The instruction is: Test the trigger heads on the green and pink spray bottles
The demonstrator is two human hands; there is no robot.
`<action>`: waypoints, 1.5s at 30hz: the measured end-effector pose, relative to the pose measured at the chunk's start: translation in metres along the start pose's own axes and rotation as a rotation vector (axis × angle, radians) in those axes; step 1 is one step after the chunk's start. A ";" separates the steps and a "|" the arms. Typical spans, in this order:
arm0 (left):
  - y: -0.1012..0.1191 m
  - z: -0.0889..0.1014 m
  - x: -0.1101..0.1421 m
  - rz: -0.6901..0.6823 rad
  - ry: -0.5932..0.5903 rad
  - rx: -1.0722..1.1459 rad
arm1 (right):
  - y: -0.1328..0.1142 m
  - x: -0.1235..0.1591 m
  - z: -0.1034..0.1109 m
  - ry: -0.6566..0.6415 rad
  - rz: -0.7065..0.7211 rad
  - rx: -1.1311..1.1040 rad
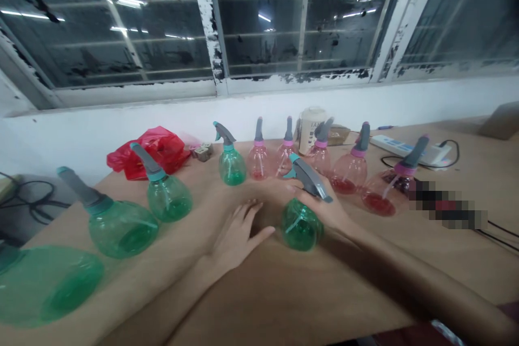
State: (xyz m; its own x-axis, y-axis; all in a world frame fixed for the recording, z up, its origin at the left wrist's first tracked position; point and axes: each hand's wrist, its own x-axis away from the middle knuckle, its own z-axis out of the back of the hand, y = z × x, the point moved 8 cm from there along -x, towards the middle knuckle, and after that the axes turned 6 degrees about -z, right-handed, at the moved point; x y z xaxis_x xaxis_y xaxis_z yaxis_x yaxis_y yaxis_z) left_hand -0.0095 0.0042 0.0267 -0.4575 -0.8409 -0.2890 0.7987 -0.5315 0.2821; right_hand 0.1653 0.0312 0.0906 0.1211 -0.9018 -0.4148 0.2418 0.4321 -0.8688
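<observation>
My right hand (329, 206) grips a green spray bottle (300, 224) by its neck, just under the grey and teal trigger head. The bottle stands tilted on the brown table (284, 292), near its middle. My left hand (237, 235) lies flat on the table just left of that bottle, fingers stretched out and apart, holding nothing. Several more green spray bottles (169, 197) stand in a curved row to the left. Several pink spray bottles (349, 171) stand in a row behind and to the right.
A red plastic bag (154, 151) lies at the back left. A beige cup (311, 127) stands behind the pink bottles. A white power strip (409, 148) with black cables lies at the back right. Behind the table are a white wall and windows.
</observation>
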 end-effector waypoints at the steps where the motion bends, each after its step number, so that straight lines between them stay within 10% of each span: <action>1: -0.010 0.001 0.000 0.019 0.014 -0.072 | 0.002 0.001 0.000 0.005 -0.009 0.014; 45: -0.020 -0.008 -0.002 -0.030 0.013 -0.295 | 0.012 0.013 0.005 0.016 -0.121 0.065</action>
State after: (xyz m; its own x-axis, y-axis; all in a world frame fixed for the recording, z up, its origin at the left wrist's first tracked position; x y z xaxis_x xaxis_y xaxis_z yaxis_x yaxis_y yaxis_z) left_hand -0.0213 0.0169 0.0141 -0.4789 -0.8232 -0.3051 0.8651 -0.5016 -0.0046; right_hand 0.1746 0.0252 0.0760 0.0720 -0.9471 -0.3128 0.3158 0.3191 -0.8936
